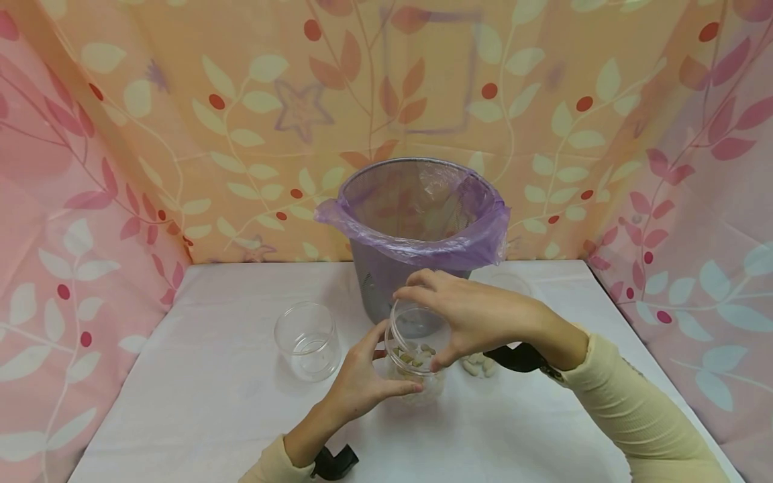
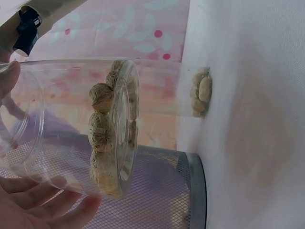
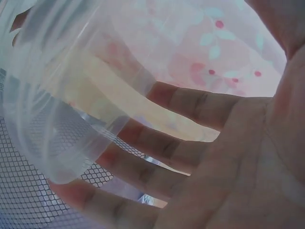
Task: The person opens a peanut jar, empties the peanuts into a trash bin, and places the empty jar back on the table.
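Note:
My left hand (image 1: 362, 376) grips the side of a clear plastic jar (image 2: 66, 114), thumb in front and fingers behind. Unshelled peanuts (image 2: 102, 133) lie in a layer at its bottom. Judging by the left wrist view, the jar is off the table. From above, my right hand (image 1: 483, 315) spans the jar's mouth, thumb on the near side and fingers on the far side. Clear plastic touches those fingertips (image 3: 71, 193) in the right wrist view. Another clear jar with peanuts (image 1: 477, 364) stands behind my right wrist, mostly hidden.
To the left stands a clear jar (image 1: 308, 342) with no visible contents. Behind the hands is a grey mesh bin (image 1: 371, 288) lined with a purple plastic bag (image 1: 417, 251). Patterned cloth (image 1: 241, 134) encloses the white table (image 1: 199, 376) at the back and sides.

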The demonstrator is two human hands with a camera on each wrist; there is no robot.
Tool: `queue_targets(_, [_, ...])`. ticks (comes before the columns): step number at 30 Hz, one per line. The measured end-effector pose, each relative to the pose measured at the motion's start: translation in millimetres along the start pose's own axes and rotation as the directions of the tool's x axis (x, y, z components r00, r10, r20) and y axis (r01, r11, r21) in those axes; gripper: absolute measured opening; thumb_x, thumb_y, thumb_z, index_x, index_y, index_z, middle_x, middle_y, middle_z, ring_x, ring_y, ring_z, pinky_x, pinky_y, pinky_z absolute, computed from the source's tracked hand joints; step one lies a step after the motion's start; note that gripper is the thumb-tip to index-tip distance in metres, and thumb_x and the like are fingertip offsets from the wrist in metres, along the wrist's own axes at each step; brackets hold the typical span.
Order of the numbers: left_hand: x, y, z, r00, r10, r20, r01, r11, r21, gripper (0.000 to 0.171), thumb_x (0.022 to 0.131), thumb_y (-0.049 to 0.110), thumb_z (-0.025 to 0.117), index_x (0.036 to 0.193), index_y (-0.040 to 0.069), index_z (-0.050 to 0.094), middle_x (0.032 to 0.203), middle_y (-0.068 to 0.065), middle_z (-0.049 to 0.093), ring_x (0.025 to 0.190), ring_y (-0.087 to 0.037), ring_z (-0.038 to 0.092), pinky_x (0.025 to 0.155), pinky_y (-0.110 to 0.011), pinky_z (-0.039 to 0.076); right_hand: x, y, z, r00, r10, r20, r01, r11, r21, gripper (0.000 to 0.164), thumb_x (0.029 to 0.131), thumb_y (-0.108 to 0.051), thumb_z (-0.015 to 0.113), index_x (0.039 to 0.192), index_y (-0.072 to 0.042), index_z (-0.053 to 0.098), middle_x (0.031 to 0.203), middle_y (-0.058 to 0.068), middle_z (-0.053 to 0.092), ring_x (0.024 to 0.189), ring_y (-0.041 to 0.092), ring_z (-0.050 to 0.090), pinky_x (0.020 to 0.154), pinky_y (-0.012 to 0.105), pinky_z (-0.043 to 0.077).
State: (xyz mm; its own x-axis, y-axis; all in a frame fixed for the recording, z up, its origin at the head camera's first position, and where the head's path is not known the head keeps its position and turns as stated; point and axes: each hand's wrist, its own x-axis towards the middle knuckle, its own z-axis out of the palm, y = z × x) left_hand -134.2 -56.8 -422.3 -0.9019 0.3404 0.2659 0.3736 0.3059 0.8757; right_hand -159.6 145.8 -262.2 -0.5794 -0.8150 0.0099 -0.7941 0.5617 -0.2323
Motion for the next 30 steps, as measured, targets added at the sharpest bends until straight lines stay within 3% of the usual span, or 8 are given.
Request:
queue_targets(14, [0.4, -1.6, -2.3, 1.0, 0.017, -0.021, -0.017, 1.0, 0.005, 0.092, 0.063, 0.035, 0.091, 0.141, 0.028, 0.044, 0.132, 0.008, 0.057, 0.125, -0.015, 0.054, 0.095, -0.041, 0.053, -9, 5, -14, 0.998, 0.031, -0.058, -0.027, 0.997, 0.065, 0.095, 0.066, -0.05, 0.086, 0.145, -0.016, 0.044, 0.139, 0.0, 0.047, 0.121, 0.017, 0.054, 0.097, 0.038, 0.051])
queue_targets(19, [0.5, -0.8, -3.5, 0.999, 0.027, -0.024, -0.027, 1.0, -0.001, 0.095, 0.064, 0.035, 0.091, 0.144, 0.019, 0.042, 0.135, -0.001, 0.058, 0.126, -0.025, 0.054, 0.096, -0.044, 0.053, -19, 8, -25, 0.994, 0.033, -0.104, -0.023, 0.995, 0.097, 0.093, 0.07, -0.055, 0.082, 0.146, -0.016, 0.043, 0.144, 0.0, 0.045, 0.13, 0.02, 0.05, 0.102, 0.045, 0.048])
queue_targets(23, [-0.4, -0.9, -4.5, 0.999, 0.027, -0.027, -0.028, 1.0, -0.004, 0.096, 0.065, 0.035, 0.091, 0.145, 0.015, 0.042, 0.135, -0.005, 0.058, 0.126, -0.028, 0.054, 0.096, -0.044, 0.053, -26, 12, -33, 0.987, 0.011, -0.158, 0.005, 0.995, 0.103, 0.09, 0.073, -0.053, 0.081, 0.145, -0.016, 0.043, 0.141, 0.0, 0.046, 0.129, 0.021, 0.051, 0.099, 0.046, 0.05])
queue_targets(30, [-1.4, -0.6, -6.4, 0.998, 0.026, -0.052, -0.025, 1.0, 0.004, 0.094, 0.064, 0.035, 0.091, 0.143, 0.022, 0.044, 0.133, -0.001, 0.058, 0.126, -0.024, 0.054, 0.096, -0.04, 0.053, -37, 20, -44, 0.966, -0.003, -0.257, 0.024, 0.997, 0.079, 0.088, 0.071, -0.039, 0.086, 0.144, -0.011, 0.044, 0.136, 0.004, 0.049, 0.121, 0.022, 0.053, 0.094, 0.047, 0.05])
